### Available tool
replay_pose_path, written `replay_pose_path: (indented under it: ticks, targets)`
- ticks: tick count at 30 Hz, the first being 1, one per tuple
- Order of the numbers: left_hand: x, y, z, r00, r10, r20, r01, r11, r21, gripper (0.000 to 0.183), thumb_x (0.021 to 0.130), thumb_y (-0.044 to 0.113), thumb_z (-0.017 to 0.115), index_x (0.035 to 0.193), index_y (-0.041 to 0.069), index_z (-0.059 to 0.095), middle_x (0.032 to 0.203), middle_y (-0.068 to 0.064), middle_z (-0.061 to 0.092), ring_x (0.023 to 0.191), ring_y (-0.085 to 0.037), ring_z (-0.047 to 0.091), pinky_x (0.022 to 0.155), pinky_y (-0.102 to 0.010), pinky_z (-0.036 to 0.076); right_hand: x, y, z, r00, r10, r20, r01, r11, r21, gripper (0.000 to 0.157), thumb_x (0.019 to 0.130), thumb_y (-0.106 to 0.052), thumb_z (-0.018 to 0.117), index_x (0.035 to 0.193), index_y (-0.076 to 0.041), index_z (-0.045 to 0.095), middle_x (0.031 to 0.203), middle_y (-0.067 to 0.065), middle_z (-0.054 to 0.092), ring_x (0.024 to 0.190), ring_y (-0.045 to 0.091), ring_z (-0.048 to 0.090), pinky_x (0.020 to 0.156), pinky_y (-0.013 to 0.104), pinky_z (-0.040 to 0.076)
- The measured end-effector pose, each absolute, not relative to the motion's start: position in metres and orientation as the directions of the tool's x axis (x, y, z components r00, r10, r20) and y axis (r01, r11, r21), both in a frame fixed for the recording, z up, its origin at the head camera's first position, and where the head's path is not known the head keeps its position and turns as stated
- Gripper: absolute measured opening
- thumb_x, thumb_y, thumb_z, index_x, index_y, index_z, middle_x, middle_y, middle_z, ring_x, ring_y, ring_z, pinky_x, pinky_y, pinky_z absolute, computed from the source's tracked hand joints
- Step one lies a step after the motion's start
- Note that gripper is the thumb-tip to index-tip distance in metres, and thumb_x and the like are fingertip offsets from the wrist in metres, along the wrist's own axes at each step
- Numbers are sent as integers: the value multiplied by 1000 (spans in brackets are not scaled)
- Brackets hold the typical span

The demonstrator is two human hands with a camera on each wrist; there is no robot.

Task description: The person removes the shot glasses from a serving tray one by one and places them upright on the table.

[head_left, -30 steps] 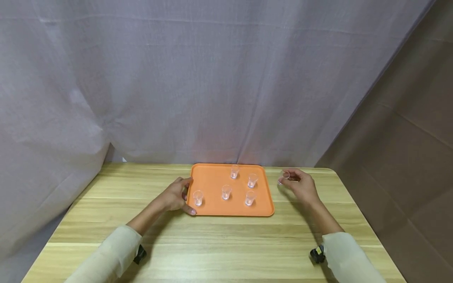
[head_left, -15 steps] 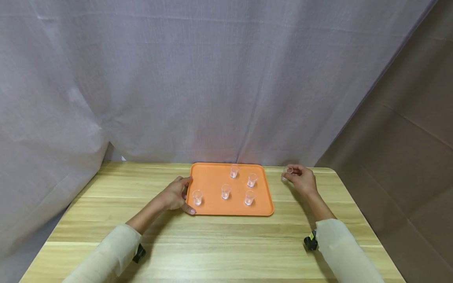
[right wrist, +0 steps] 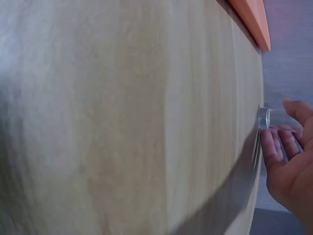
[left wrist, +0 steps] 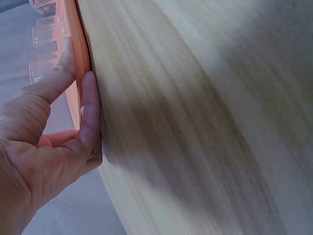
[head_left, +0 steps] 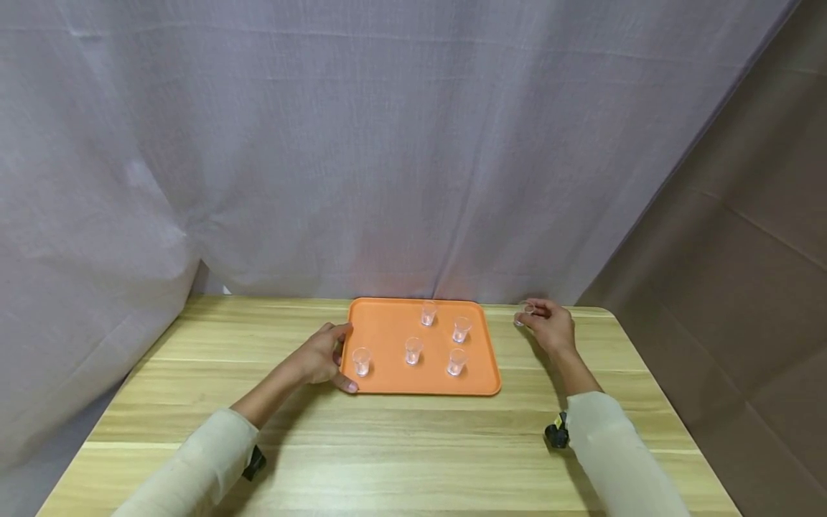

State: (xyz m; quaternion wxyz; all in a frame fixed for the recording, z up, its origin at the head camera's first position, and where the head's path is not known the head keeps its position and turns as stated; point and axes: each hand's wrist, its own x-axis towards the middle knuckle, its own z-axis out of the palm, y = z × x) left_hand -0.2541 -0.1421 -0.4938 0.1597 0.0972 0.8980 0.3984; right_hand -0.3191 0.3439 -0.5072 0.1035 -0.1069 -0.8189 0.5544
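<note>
An orange tray (head_left: 381, 323) lies on the wooden table with several small clear cups (head_left: 413, 352) standing upright on it. My left hand (head_left: 319, 357) grips the tray's left end, the thumb at the near corner and the fingers along the side. In the left wrist view, the left hand (left wrist: 54, 132) has its thumb over the rim and its other fingers low against the outer wall. Right of the tray, near the table's back edge, my right hand (head_left: 553, 329) holds another clear cup (right wrist: 266, 118) between thumb and fingers, its base right at the tabletop.
A grey curtain (head_left: 388, 143) hangs behind the table's back edge. Brown cloth (head_left: 736, 287) slopes down along the right side. The wooden tabletop (head_left: 413, 452) stretches in front of the tray.
My right hand has moved slightly right and toward the back edge with the cup, lowering it to the tabletop. The left hand and the tray have stayed in place.
</note>
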Motion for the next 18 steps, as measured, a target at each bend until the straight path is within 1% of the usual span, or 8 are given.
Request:
replay_pose_path:
  ticks: [3,7,9,12,14,16,18]
  targets:
    - [-254,-142,-494,-930,303,-208,49,662,748,139,60,10,113,175,0,35,152,-19,54,113,-26,68,106,-43,60,-319,343,-507,-956,291,29,78,348,-934,53,95,-5,88,143,8,70,99,-16,71,89,-8,62,80,8,57]
    - [-254,-143,-495,-931,307,-199,54,652,756,138,61,8,113,174,-1,35,151,-20,53,117,-28,69,112,-46,60,-317,343,-507,-954,299,22,90,354,-931,57,94,-10,91,145,6,70,105,-12,71,89,-8,62,79,8,57]
    - [-255,-143,-495,-932,306,-194,57,653,755,138,60,8,113,174,-1,35,151,-20,54,117,-29,69,112,-47,60,-316,344,-507,-953,302,35,83,369,-926,60,94,-11,93,146,5,70,111,-6,73,89,-9,61,79,8,56]
    - [-256,-142,-496,-933,308,-189,67,661,747,138,60,10,113,174,-1,36,150,-20,54,115,-28,69,110,-46,60,-311,343,-507,-951,302,59,61,375,-925,63,93,-13,94,149,4,68,127,9,74,90,-10,62,81,6,55]
    - [-256,-142,-496,-933,308,-187,71,666,743,138,60,11,114,174,0,37,150,-20,54,113,-27,68,109,-45,61,-308,343,-506,-951,301,73,49,379,-924,65,94,-12,93,151,3,67,137,19,72,94,-8,63,83,5,54]
    - [-256,-142,-496,-933,309,-187,72,666,742,137,60,11,114,173,0,37,150,-20,54,112,-27,69,108,-45,61,-304,343,-506,-951,298,80,46,393,-918,66,95,-13,92,153,3,65,144,23,68,98,-6,61,84,4,52]
    - [-256,-142,-496,-933,309,-186,72,665,744,137,60,10,114,173,-1,37,150,-20,54,113,-27,69,108,-45,61,-299,345,-507,-949,304,84,50,408,-912,67,95,-13,92,154,2,64,146,24,67,100,-4,60,84,3,51]
